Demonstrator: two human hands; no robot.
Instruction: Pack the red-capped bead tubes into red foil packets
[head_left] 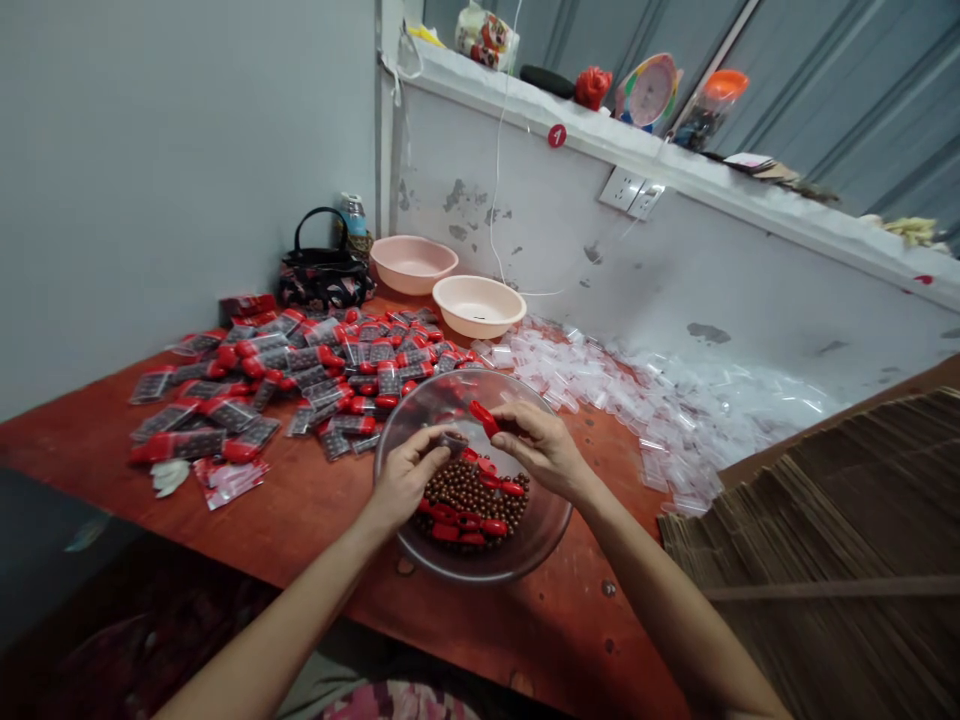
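Over a clear plastic bowl (551,535), my left hand (412,470) is closed on a small clear container (452,441) that looks filled with dark beads. My right hand (536,445) pinches a red plastic cap (484,417) just to the right of it, the two pieces apart. In the bowl lie many brown beads (469,488) and several loose red caps (446,514). To the left, a heap of filled containers with red caps (315,365) covers the table. On the right spreads a large pile of clear plastic containers (615,400).
A pink basin (414,262) and a cream basin (480,305) stand at the back of the red table (322,530), beside a black handbag (324,275). Stacked cardboard (832,540) rises at the right. Above, a ledge (555,110) holds a jar and other items.
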